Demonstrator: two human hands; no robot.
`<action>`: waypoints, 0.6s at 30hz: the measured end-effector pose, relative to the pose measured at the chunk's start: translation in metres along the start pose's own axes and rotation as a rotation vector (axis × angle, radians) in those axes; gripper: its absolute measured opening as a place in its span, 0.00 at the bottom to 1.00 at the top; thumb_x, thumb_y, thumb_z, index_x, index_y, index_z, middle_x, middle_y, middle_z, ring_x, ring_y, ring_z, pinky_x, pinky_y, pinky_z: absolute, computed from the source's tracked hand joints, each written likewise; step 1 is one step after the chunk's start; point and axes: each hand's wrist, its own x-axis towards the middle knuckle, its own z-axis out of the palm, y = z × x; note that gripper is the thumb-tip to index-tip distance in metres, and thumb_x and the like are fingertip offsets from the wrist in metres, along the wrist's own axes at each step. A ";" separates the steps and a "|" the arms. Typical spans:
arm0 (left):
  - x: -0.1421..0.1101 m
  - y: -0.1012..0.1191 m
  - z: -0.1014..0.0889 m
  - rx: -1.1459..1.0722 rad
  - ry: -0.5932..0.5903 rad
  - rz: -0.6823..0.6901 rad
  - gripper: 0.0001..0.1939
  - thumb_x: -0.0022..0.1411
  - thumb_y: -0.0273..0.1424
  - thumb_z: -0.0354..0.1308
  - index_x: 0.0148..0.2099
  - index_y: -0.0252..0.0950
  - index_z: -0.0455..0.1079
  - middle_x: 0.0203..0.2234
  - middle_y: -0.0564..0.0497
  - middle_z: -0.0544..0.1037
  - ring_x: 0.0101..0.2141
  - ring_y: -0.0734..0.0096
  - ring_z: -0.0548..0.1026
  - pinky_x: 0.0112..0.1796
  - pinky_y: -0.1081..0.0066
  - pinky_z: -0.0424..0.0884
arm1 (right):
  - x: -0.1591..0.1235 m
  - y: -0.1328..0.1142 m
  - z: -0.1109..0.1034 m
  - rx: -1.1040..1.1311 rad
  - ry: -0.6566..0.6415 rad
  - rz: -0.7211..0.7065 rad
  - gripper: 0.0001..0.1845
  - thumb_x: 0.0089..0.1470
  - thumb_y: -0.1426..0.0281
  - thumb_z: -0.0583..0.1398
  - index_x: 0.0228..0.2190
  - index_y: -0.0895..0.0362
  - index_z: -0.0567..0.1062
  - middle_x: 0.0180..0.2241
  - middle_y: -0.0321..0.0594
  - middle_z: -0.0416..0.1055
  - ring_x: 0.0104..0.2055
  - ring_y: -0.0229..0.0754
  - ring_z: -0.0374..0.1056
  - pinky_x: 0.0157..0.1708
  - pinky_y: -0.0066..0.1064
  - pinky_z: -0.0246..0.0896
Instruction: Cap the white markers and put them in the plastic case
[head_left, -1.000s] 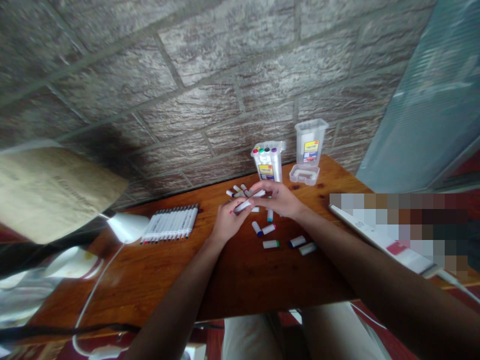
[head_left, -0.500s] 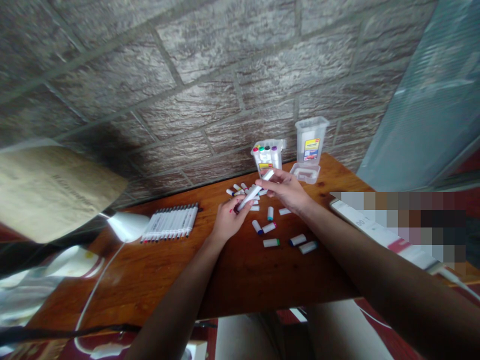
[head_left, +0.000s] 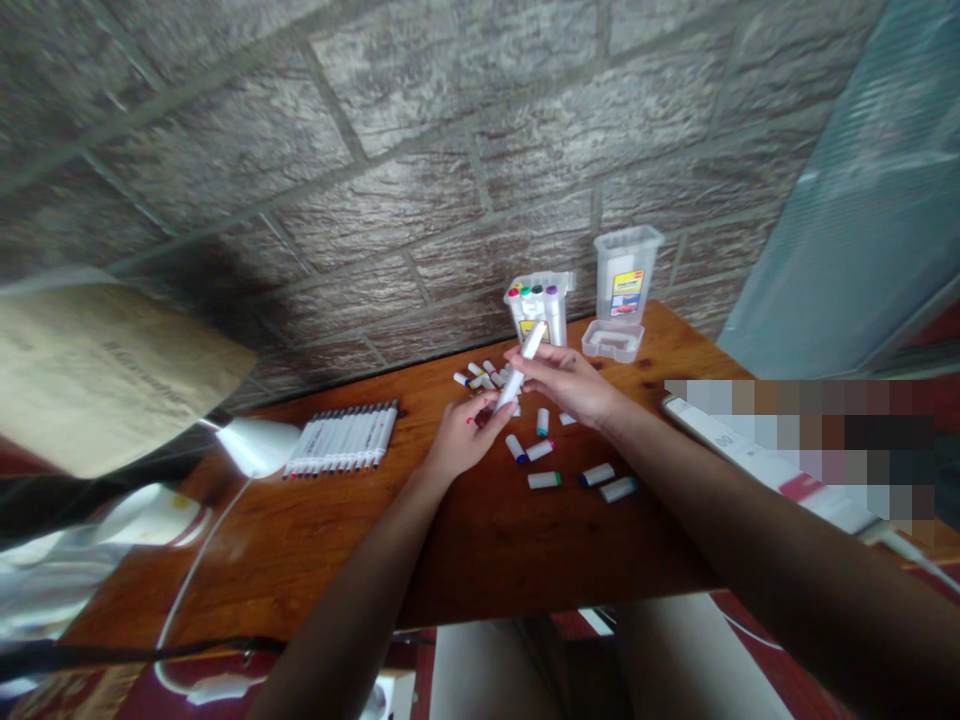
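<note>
Both hands hold one white marker (head_left: 519,372) above the table, tilted with its upper end toward the wall. My left hand (head_left: 466,436) is closed around the lower end, and red marks show on its skin. The fingers of my right hand (head_left: 568,385) pinch the marker higher up. Beneath and beside the hands lie several loose white marker caps with coloured ends, among them a green-ended cap (head_left: 544,480) and a blue-ended cap (head_left: 597,475). Behind the hands stands a clear case (head_left: 559,325) with several markers upright in it, their ends red, green, black and purple.
A row of white markers (head_left: 341,440) lies at the left, beside a white cone-shaped object (head_left: 259,447). A clear container (head_left: 626,275) and its lid (head_left: 613,341) sit at the back right. A phone (head_left: 765,455) with a cable lies right. A paper bag (head_left: 112,375) hangs upper left.
The marker has turned more upright in my hands, its upper end rising slightly. My left hand has shifted a little to the right. The caps on the table stay where they were.
</note>
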 end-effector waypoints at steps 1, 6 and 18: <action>0.000 0.000 0.000 -0.007 -0.009 -0.004 0.14 0.68 0.40 0.57 0.41 0.35 0.77 0.28 0.52 0.81 0.28 0.72 0.76 0.31 0.75 0.69 | 0.000 -0.001 0.001 0.033 0.018 -0.007 0.18 0.42 0.58 0.74 0.33 0.56 0.80 0.30 0.33 0.77 0.33 0.34 0.71 0.35 0.27 0.66; -0.001 -0.002 0.001 -0.007 -0.022 -0.008 0.15 0.68 0.41 0.57 0.40 0.34 0.77 0.28 0.51 0.81 0.26 0.73 0.75 0.30 0.74 0.67 | -0.001 -0.009 0.005 0.159 0.067 0.055 0.19 0.44 0.58 0.73 0.32 0.54 0.74 0.30 0.33 0.75 0.35 0.36 0.72 0.41 0.30 0.68; -0.002 -0.006 0.003 0.063 -0.012 0.016 0.16 0.67 0.42 0.57 0.37 0.35 0.77 0.26 0.51 0.80 0.24 0.74 0.72 0.28 0.74 0.65 | -0.008 -0.016 0.013 0.119 -0.114 0.124 0.30 0.45 0.39 0.63 0.30 0.53 0.67 0.29 0.37 0.74 0.38 0.46 0.74 0.41 0.36 0.68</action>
